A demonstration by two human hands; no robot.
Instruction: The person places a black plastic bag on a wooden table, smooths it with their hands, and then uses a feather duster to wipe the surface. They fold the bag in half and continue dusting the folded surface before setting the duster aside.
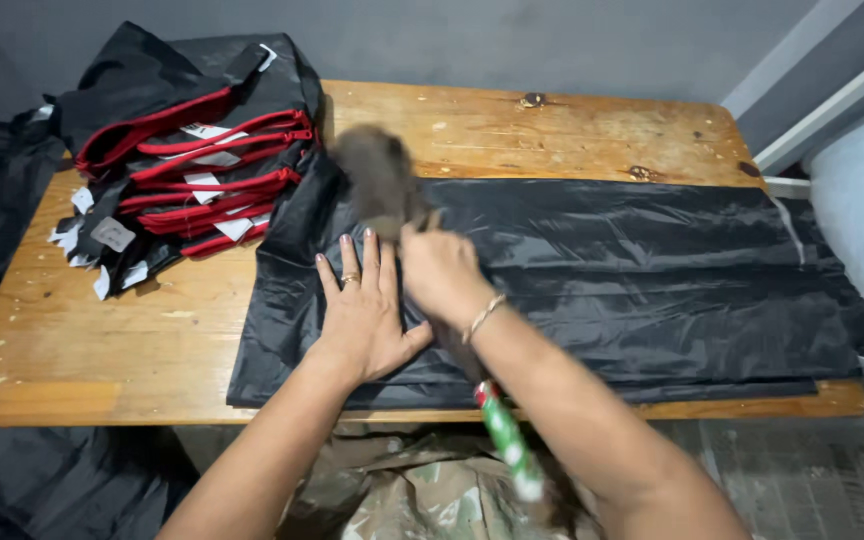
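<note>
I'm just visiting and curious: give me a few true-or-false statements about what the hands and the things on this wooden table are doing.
1. The left hand lies flat, fingers spread, on the black plastic sheet. True.
2. The right hand grips a blurred brush with a green-and-white handle. True.
3. The stack of black bags with red zip trim sits at the table's right end. False: it sits at the left rear corner.
4. The wooden table is entirely covered by the sheet. False: bare wood shows at the left and rear.
5. The left hand wears a ring. True.
</note>
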